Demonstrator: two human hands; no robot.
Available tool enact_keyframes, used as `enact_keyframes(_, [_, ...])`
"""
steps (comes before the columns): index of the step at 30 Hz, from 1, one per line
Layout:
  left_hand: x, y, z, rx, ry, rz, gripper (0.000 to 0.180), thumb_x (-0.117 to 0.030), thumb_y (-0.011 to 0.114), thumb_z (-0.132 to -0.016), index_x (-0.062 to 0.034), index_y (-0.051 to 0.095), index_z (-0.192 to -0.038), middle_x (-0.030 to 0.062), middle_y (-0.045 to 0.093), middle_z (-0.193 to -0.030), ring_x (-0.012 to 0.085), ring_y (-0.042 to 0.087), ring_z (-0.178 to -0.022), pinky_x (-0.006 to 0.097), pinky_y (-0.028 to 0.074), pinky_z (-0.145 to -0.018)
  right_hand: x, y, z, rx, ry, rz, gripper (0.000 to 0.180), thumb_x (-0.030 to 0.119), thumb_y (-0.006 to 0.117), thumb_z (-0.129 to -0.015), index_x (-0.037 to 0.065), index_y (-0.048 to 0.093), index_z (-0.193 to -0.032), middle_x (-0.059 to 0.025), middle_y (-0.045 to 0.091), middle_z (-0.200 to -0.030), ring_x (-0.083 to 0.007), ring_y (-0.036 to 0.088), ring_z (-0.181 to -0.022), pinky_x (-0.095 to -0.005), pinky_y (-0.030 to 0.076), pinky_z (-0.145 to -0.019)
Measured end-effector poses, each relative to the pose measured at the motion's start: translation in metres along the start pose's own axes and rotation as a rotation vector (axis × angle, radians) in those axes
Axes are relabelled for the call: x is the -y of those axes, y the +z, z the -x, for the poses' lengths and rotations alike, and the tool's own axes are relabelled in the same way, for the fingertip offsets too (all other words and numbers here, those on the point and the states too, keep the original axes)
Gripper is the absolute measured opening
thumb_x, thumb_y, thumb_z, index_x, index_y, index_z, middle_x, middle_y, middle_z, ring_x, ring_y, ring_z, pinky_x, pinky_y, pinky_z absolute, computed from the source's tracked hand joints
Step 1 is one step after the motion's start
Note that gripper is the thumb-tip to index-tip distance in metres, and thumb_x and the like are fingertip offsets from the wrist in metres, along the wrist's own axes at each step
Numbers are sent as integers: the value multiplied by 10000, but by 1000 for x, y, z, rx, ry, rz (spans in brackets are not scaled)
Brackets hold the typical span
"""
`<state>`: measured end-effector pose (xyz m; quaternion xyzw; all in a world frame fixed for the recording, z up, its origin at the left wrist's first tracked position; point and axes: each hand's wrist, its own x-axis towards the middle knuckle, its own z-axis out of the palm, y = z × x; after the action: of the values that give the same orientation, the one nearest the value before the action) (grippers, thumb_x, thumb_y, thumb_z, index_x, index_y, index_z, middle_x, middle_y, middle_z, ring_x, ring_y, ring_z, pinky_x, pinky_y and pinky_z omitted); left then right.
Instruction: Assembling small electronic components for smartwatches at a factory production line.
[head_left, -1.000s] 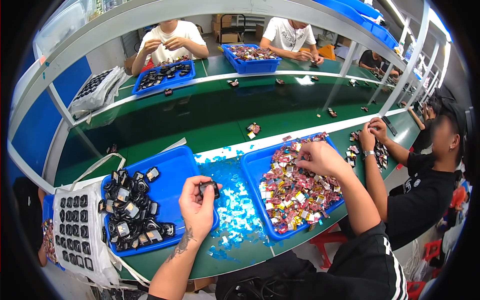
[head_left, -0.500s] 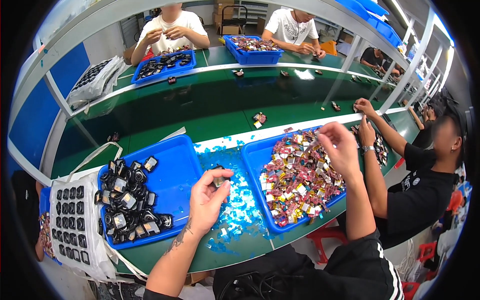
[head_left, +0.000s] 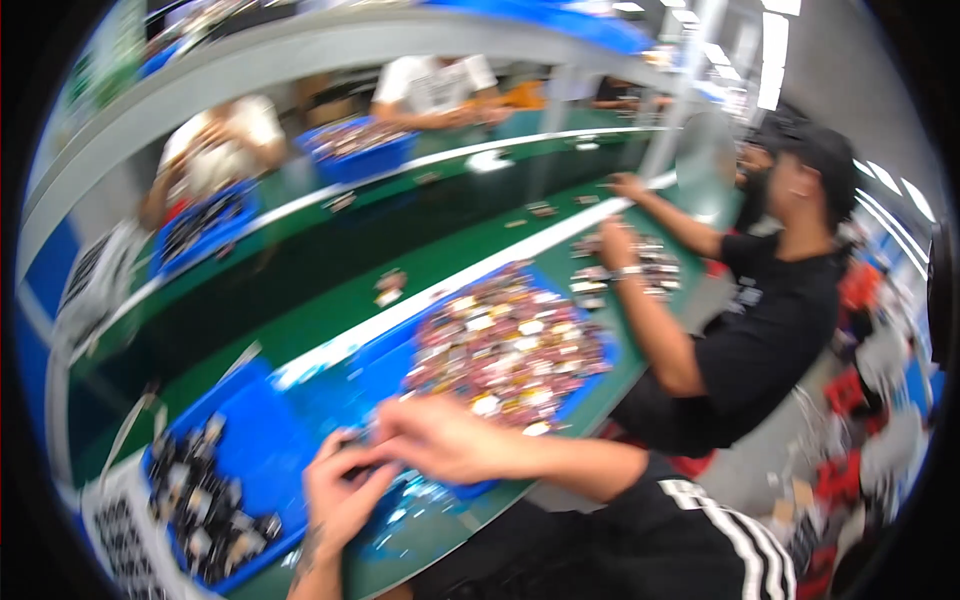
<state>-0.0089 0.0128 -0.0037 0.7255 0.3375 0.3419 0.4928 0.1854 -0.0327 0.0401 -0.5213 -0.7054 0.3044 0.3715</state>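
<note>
Right hand (head_left: 442, 438): brought to left hand (head_left: 335, 495); curled, hold unclear.
Small dark blocky piece (head_left: 349, 437): pinched in left, beside right; axis blurred.

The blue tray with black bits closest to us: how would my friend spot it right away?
Find the near side of the long green worktop. Just left of the left hand sits the blue tray. Its heap of black pieces sets it apart from the reddish-filled tray on the right.

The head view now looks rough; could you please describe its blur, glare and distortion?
Head view: blur smears the left hand, the right hand and the heaped parts; head view: ceiling lights glare white at upper right; head view: the grey overhead bar bows visibly.
</note>
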Motion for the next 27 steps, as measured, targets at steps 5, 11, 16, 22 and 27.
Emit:
enact_keyframes(5, [9, -2, -6, -81, 101, 147, 80, 0, 708, -753, 31, 681, -822, 67, 597, -913, 127, 554, -767, 247, 424, -673, 2, 14, -7, -136, -132, -63, 126, 88, 601, -865, 30, 514, -935, -138, 598, -795, -353, 606, -757, -421, 471, -649])
enact_keyframes(11, [12, -9, 0, -141, -14, 172, 62, -12, 694, -777, 39, 671, -804, 51, 604, -826, 110, 543, -739, 259, 413, -678, -1, 27, -12, -170, -237, 82, 135, 121, 594, -888, 48, 512, -966, -154, 527, -955, -370, 570, -858, -445, 465, -692])
enact_keyframes(16, [1, 3, -18, -150, 33, 106, 75, -45, 725, -779, 20, 692, -799, 83, 641, -783, 159, 581, -764, 305, 462, -729, 8, 10, 12, -102, -138, 87, 104, 10, 590, -861, 34, 578, -961, -152, 605, -885, -359, 611, -828, -418, 500, -695])
enact_keyframes(22, [-4, 10, -15, 11, -62, 475, 115, -80, 648, -887, 29, 686, -883, 57, 652, -770, 62, 496, -590, 193, 366, -525, 14, -16, 9, 35, 42, 215, 367, 63, 622, -865, 70, 575, -1228, -150, 632, -926, -339, 640, -889, -413, 522, -742])
enact_keyframes(27, [-8, -5, -1, -8, -260, 510, 121, -127, 666, -854, -12, 650, -888, 33, 623, -715, 67, 507, -529, 208, 385, -439, -8, 15, -12, 66, -61, -369, 216, 148, 623, -891, 32, 658, -1069, -118, 634, -1008, -242, 603, -1000, -364, 488, -860])
